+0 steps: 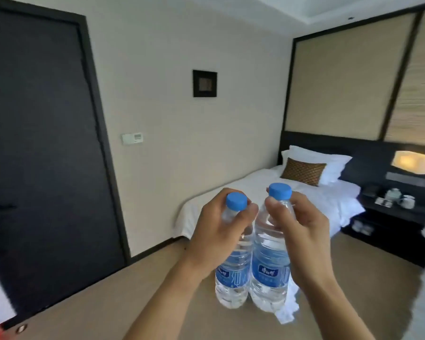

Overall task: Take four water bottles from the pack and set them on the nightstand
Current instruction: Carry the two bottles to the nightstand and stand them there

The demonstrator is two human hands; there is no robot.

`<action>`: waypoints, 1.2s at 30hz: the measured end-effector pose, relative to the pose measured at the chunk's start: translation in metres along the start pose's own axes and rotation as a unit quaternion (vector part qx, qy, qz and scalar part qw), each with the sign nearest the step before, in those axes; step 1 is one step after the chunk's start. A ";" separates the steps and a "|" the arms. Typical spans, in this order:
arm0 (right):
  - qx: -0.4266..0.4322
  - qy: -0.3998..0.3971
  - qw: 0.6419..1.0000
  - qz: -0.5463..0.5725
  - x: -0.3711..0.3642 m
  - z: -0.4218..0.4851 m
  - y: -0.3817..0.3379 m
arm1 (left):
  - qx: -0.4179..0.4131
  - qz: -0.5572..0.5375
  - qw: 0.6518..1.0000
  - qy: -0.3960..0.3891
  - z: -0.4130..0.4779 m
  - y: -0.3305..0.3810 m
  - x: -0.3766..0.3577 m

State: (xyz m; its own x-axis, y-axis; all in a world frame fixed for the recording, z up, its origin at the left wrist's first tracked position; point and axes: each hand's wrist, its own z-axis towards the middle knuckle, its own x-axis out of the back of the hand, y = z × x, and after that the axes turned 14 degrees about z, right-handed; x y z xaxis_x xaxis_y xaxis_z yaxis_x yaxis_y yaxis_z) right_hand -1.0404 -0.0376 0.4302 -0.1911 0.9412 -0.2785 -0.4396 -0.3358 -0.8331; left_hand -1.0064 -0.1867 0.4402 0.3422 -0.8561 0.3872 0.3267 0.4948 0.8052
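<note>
I hold two clear water bottles with blue caps and blue labels upright in front of me, side by side and nearly touching. My left hand [216, 229] grips the neck of the left bottle [231, 273]. My right hand [302, 231] grips the neck of the right bottle [268, 268], which sits slightly higher. The dark nightstand [400, 212] stands at the far right beside the bed. The pack is not in view.
A white bed [280, 195] with pillows lies ahead. The nightstand top carries cups and a small teapot [394, 193]. A dark door [42, 148] fills the left wall. Tan carpet [133, 290] stretches between me and the bed. A crumpled white wrapper [286, 312] lies below the bottles.
</note>
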 end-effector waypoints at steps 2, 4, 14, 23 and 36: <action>0.020 0.035 0.999 -0.031 0.066 0.050 0.001 | -0.016 -0.022 0.999 -0.022 0.059 0.005 -0.076; 0.040 0.065 0.995 -0.068 0.127 0.098 0.003 | -0.022 -0.056 0.997 -0.050 0.114 0.012 -0.147; 0.083 0.205 0.960 -0.174 0.362 0.337 0.068 | -0.090 -0.130 0.974 -0.161 0.373 0.001 -0.434; 0.117 0.321 0.914 -0.218 0.520 0.577 0.132 | -0.132 -0.199 0.933 -0.271 0.627 -0.023 -0.642; 0.117 0.383 0.886 -0.234 0.840 0.890 0.257 | -0.142 -0.229 0.889 -0.371 0.927 -0.061 -1.004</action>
State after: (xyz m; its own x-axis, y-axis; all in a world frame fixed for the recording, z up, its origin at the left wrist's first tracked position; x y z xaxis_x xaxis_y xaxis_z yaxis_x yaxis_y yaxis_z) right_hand -2.0949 0.6336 0.4078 0.6718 0.6983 -0.2470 -0.5014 0.1832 -0.8456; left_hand -2.1868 0.5049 0.4184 -0.5245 -0.7884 0.3214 0.5265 -0.0036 0.8502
